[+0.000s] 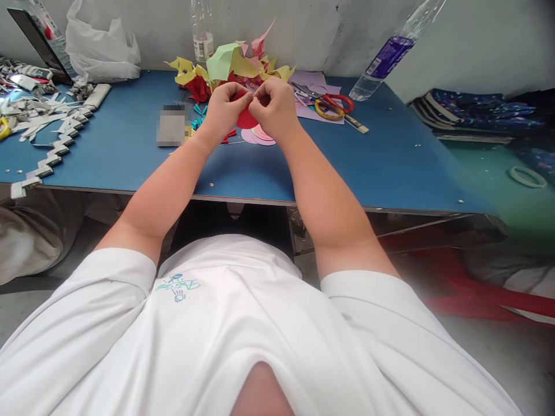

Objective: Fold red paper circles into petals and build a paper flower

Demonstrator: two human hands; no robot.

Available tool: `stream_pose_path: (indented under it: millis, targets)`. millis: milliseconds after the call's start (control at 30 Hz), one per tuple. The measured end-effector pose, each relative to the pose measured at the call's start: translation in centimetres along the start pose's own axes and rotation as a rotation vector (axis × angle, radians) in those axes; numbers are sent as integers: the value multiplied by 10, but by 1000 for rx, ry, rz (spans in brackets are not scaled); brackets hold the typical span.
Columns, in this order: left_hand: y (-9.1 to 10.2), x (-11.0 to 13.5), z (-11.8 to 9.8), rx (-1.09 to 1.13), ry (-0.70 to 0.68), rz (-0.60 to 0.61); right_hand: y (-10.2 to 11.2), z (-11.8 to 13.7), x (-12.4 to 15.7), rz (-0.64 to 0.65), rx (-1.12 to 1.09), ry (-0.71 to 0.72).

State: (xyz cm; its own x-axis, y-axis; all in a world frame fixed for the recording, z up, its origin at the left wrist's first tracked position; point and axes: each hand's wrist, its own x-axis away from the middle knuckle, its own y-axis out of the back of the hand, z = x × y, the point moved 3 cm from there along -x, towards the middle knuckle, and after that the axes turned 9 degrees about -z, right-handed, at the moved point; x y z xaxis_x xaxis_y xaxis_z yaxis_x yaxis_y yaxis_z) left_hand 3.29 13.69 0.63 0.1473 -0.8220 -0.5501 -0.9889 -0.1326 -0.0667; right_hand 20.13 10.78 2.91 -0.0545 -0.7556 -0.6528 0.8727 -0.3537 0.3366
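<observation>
Between both hands is a round piece of red paper (247, 119), held up over the blue table. My left hand (226, 106) pinches its upper left edge with thumb and forefinger. On the other side my right hand (274, 103) is closed on the same paper, fingertips almost touching the left ones. Just below lie stacked pink paper circles (259, 136). Small teal paper pieces (199, 117) lie left of my left hand, and small red ones (229, 136) lie under it. Behind the hands rises a heap of yellow, green, red and pink paper scraps (223, 60).
Scissors (332, 106) lie on purple paper (323, 81) at right, beside a purple-labelled bottle (384, 60). Another bottle (202, 34) stands behind the scraps. At left are a folded paper chain (54, 153), paper strips, a white plastic bag (102, 49) and a leaning dark device (41, 43).
</observation>
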Motion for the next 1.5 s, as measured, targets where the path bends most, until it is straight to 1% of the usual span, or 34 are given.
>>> stream_pose_path:
  millis: [133,333,400,500,567,700,867,933,1033,1100,1200,1333,1500]
  targets:
    - [3,0,-5,22,-13,-93,0,-3,-2,-3,-12,9]
    - [8,-2,-14,3,34,-92,1,-6,-3,-49,-2,-9]
    - [9,-2,-17,-10,2,-82,2,-6,-3,-43,12,-22]
    - [8,-1,-19,-50,-75,-22,3,-5,-1,-38,17,-42]
    - [6,-1,-18,-51,-96,11,3,-3,0,-44,0,-40]
    - [2,-1,-11,-18,-94,13,3,1,2,-36,-47,-49]
    - [1,-1,-9,-16,-104,17,1,3,3,-8,-49,-95]
    - [3,-2,-7,-40,-87,23,1,3,3,-7,-55,-84]
    - [2,-4,0,-101,-44,80,0,2,3,-10,-53,-70]
    - [2,-6,3,-132,-60,85,0,2,3,-8,-44,-64]
    - [1,-7,2,-136,-116,12,1,2,2,-4,-14,-58]
    - [2,-4,-8,-101,-121,-51,1,2,0,22,30,-71]
    - [16,-5,-28,-72,-99,-115,1,-7,-3,21,85,-88]
